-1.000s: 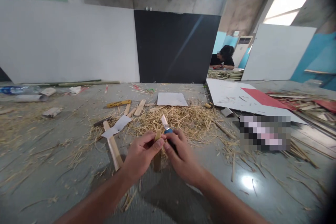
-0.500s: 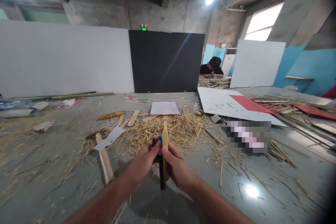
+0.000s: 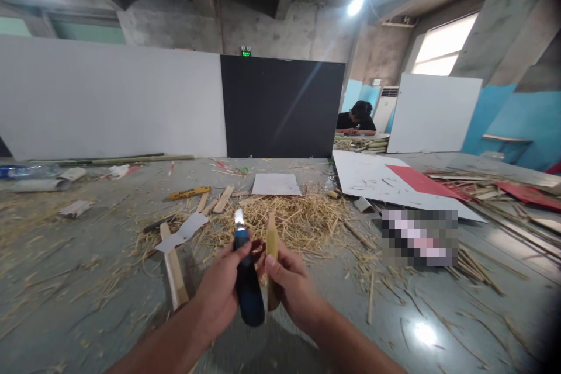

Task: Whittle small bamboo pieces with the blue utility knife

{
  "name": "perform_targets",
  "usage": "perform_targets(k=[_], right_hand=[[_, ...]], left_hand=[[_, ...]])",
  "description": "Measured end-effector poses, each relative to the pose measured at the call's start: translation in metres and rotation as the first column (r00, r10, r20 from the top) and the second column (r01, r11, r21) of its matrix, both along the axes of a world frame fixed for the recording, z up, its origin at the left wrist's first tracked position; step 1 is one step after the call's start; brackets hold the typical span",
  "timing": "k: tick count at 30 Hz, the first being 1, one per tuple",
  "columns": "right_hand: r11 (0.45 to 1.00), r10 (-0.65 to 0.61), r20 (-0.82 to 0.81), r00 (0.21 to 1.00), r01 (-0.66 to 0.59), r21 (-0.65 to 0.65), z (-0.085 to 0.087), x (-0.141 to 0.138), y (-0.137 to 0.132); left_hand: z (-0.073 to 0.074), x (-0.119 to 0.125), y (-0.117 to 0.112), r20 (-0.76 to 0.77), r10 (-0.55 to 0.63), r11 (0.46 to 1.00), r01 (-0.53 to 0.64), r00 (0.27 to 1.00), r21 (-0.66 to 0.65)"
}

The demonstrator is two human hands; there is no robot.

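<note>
My left hand (image 3: 223,274) is closed round the dark blue and black handle of a utility knife (image 3: 249,292). The knife's short shiny metal tip points up and away from me. In my right hand (image 3: 291,277) is a narrow yellowish bamboo strip (image 3: 272,239), held nearly upright with a tapered top end and my thumb pressed on its face. Knife and strip are side by side, with a small gap between them at the top. Some fingers of both hands are hidden behind what they hold. Beyond them lies a heap of straw-like bamboo shavings (image 3: 307,219).
A wooden strip (image 3: 175,274) with a paper piece (image 3: 184,232) across it lies left. White paper (image 3: 277,184) sits behind the shavings, before a black panel (image 3: 283,108). Right are a white board (image 3: 368,178) and thin sticks (image 3: 480,272). Another person (image 3: 359,118) sits far back.
My left hand has moved left and turned the knife, so its handle and metal tip now show apart from the bamboo strip. The strip has shifted slightly left and down in my right hand.
</note>
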State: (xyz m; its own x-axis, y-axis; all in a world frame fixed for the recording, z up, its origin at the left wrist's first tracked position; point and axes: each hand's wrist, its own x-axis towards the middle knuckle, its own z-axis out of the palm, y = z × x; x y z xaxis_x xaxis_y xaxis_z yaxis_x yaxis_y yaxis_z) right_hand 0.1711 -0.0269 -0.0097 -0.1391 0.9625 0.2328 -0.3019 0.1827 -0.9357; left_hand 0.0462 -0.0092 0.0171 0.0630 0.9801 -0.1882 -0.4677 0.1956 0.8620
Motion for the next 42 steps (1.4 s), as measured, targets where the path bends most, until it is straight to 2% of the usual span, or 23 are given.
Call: perform_targets(k=[2, 4, 6, 9, 12, 15, 18, 21, 25, 29, 32, 35, 39, 42], right_hand=[[0.999, -0.049, -0.061, 0.997, 0.048, -0.022, 0.002, 0.005, 0.002], [0.997, -0.060, -0.117, 0.991, 0.054, -0.052, 0.004, 0.010, 0.002], [0.998, -0.023, -0.159, 0.987, 0.015, -0.054, 0.006, 0.014, 0.002], [0.996, 0.070, -0.197, 0.978, -0.078, -0.032, 0.006, 0.015, 0.001], [0.990, 0.120, -0.220, 0.968, -0.134, -0.051, 0.004, 0.015, 0.000], [0.985, 0.141, -0.243, 0.960, -0.160, -0.059, 0.004, 0.016, 0.000], [0.977, 0.183, -0.291, 0.939, -0.208, -0.057, 0.008, 0.016, 0.000], [0.967, 0.164, -0.296, 0.941, -0.213, -0.141, 0.011, 0.016, 0.001], [0.964, 0.078, -0.181, 0.980, -0.121, -0.236, 0.010, 0.015, 0.006], [0.958, 0.082, -0.049, 0.995, -0.092, -0.272, 0.004, 0.012, 0.008], [0.956, 0.173, 0.024, 0.985, -0.162, -0.243, 0.000, 0.010, 0.006], [0.954, 0.224, 0.042, 0.974, -0.211, -0.211, 0.000, 0.008, 0.002], [0.969, 0.183, 0.186, 0.965, -0.144, -0.202, 0.004, 0.007, -0.002], [0.988, 0.110, 0.326, 0.939, -0.068, -0.137, 0.004, 0.009, -0.002]], left_hand=[[0.009, -0.007, 0.004, 0.090, 0.070, 0.997, -0.071, 0.994, 0.006], [0.017, -0.017, 0.008, 0.068, 0.136, 0.986, -0.142, 0.988, 0.090], [0.022, -0.026, 0.012, -0.022, 0.117, 0.965, -0.108, 0.993, 0.240], [0.019, -0.039, 0.017, -0.288, 0.118, 0.880, 0.035, 0.950, 0.473], [0.008, -0.050, 0.021, -0.578, 0.236, 0.814, 0.165, 0.781, 0.556], [-0.005, -0.059, 0.023, -0.738, 0.377, 0.761, 0.267, 0.561, 0.592], [-0.015, -0.066, 0.024, -0.824, 0.417, 0.683, 0.467, 0.383, 0.562], [-0.021, -0.069, 0.024, -0.868, 0.403, 0.619, 0.612, 0.290, 0.492], [-0.022, -0.067, 0.021, -0.872, 0.416, 0.598, 0.646, 0.257, 0.475], [-0.019, -0.064, 0.015, -0.884, 0.434, 0.637, 0.634, 0.177, 0.439], [-0.020, -0.064, 0.013, -0.896, 0.429, 0.655, 0.643, 0.114, 0.396], [-0.022, -0.063, 0.014, -0.895, 0.436, 0.632, 0.675, 0.096, 0.381], [-0.025, -0.064, 0.016, -0.895, 0.435, 0.609, 0.700, 0.099, 0.373], [-0.026, -0.064, 0.016, -0.903, 0.421, 0.612, 0.707, 0.089, 0.355]])
